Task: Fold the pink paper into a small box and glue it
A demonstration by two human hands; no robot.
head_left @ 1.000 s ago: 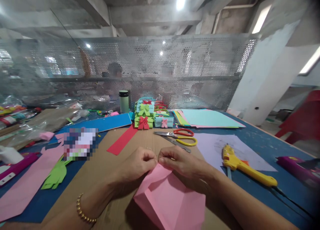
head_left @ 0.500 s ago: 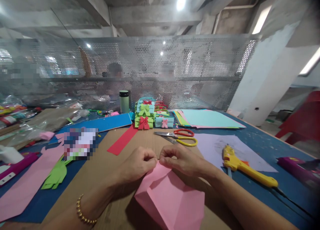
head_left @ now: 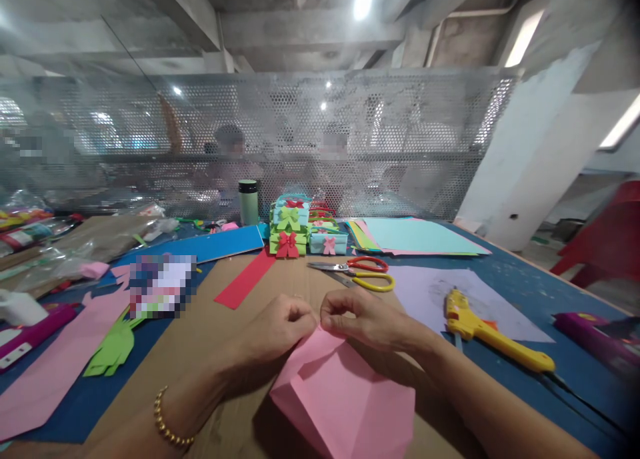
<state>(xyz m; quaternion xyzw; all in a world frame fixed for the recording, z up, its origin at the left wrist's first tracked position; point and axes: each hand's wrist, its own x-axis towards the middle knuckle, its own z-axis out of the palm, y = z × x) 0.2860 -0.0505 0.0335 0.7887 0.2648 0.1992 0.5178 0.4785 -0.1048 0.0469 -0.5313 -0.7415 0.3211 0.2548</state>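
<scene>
A folded pink paper piece [head_left: 350,392], shaped like an open box or bag, is held over the brown cardboard [head_left: 200,366] at the bottom centre. My left hand [head_left: 283,326] pinches its far tip from the left, thumb against fingers. From the right, my right hand [head_left: 363,318] pinches the same tip, the two sets of fingertips almost touching. What lies right between the fingertips is hidden. Just beyond my hands are scissors [head_left: 377,284] with red and yellow handles. A red paper strip [head_left: 245,278] lies farther left on the cardboard.
Small paper bags with bows [head_left: 289,242] are stacked at the back, beside a green bottle [head_left: 249,204]. A yellow glue gun [head_left: 485,336] with a cord lies right on lilac paper [head_left: 415,296]. Coloured sheets [head_left: 425,236] are behind it. Pink paper [head_left: 60,372] and green cutouts [head_left: 110,349] lie left.
The pink paper's near right corner has shifted slightly to the right. Both hands keep their pinch at the tip, with barely any movement.
</scene>
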